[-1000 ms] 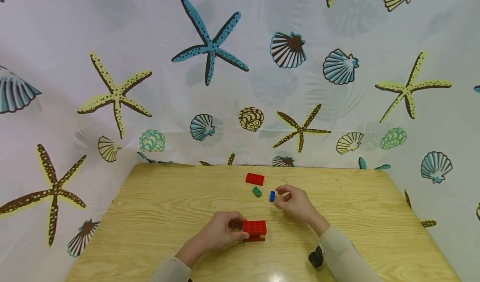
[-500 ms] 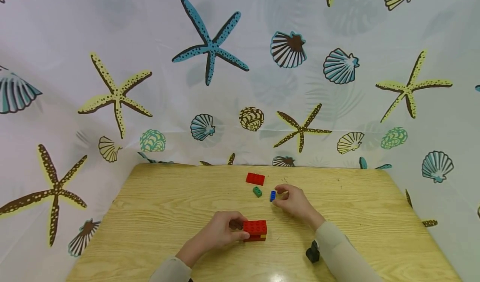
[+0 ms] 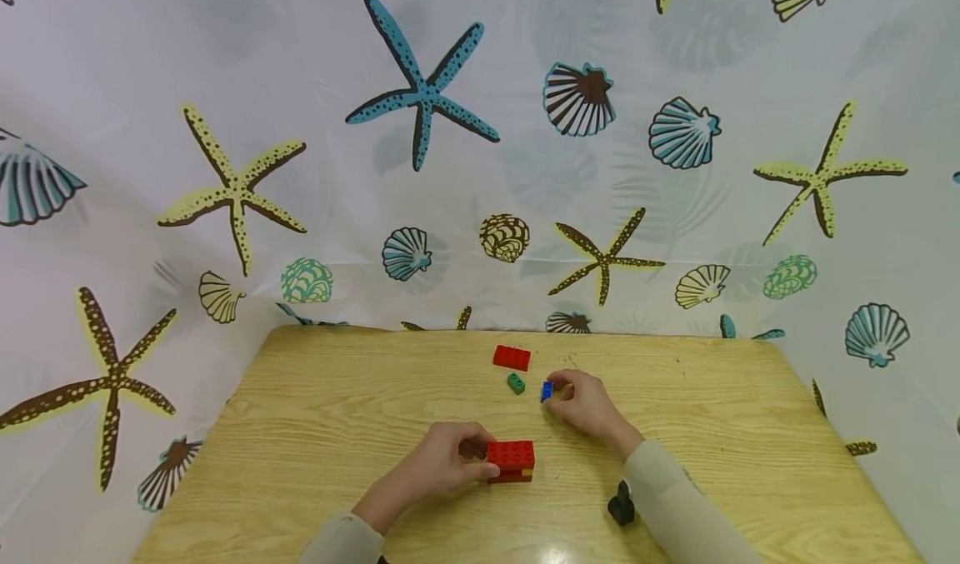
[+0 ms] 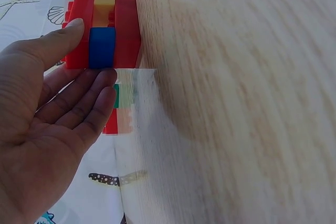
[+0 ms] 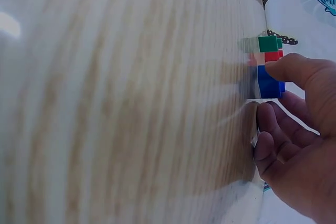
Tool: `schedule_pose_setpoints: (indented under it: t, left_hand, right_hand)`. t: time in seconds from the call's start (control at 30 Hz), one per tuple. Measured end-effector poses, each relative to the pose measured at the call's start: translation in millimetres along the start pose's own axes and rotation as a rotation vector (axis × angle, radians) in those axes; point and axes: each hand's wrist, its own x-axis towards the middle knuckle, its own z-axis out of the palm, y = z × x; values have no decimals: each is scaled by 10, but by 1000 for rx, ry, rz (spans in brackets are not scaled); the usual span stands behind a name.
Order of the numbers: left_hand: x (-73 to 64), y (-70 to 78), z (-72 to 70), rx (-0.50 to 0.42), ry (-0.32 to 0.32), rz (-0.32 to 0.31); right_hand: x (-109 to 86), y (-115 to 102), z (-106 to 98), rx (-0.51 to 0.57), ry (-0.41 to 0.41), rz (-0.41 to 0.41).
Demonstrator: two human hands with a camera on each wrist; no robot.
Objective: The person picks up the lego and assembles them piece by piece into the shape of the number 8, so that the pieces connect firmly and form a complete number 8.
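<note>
Near the middle of the table, my left hand (image 3: 444,462) holds a block of stacked toy bricks (image 3: 511,454) by its left end, thumb on the near side and fingers behind. Red bricks form its top and bottom; in the left wrist view a blue brick (image 4: 102,48) and a yellow brick (image 4: 104,11) show between them. Farther back, my right hand (image 3: 588,406) pinches a small blue brick (image 5: 269,82) that sits on the tabletop. Its thumb (image 5: 286,70) lies against the brick's near face, and the index finger is partly hidden behind.
A small green brick (image 3: 516,383) lies just left of the blue one. Behind it is a loose red brick (image 3: 512,357), toward the back edge of the wooden table (image 3: 360,381). A black object (image 3: 621,504) shows beside the right sleeve. A shell-print curtain (image 3: 465,172) hangs behind.
My right hand has edged slightly left, its thumb and index closing in around the blue brick. The black object by the right sleeve has shifted a little left. My left hand keeps its hold.
</note>
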Motion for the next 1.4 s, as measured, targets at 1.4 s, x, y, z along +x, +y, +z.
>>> schedule_pose_setpoints:
  t: [1.4]
  left_hand:
    - [-11, 23, -3, -18, -9, -10]
  right_hand:
    - [-611, -491, -164, 23, -105, -200]
